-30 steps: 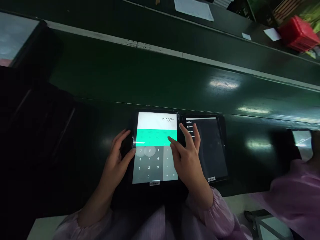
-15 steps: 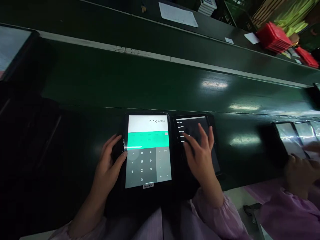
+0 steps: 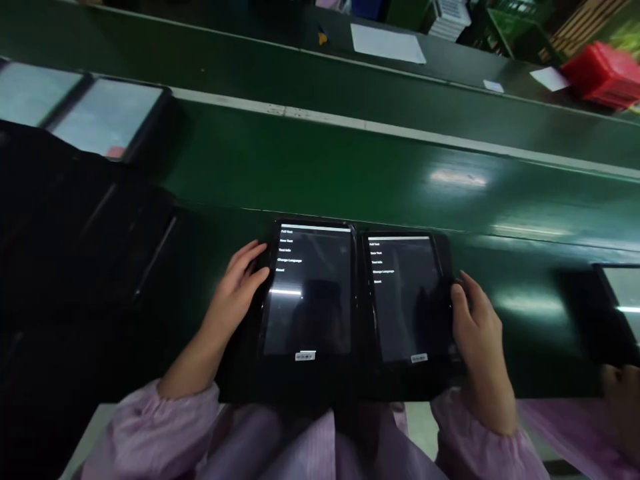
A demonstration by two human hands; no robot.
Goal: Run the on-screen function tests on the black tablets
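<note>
Two dark tablets lie side by side before me. The left tablet shows a short white-text menu on a black screen, with a small label low on its front. My left hand holds its left edge, thumb near the screen side and fingertips higher up. A matching menu is on the right tablet, which also has a label near its lower edge. My right hand grips the right edge of that tablet, thumb uppermost; its other fingers are partly hidden.
Tablets with lit pale screens lie at the upper left, behind a dark bulky shape. Another tablet and a person's hand are at the right. Across the green bench are a paper sheet and red trays.
The left tablet's calculator screen has given way to the menu. My right hand has moved from over the right tablet's screen to its right edge. The view has shifted left.
</note>
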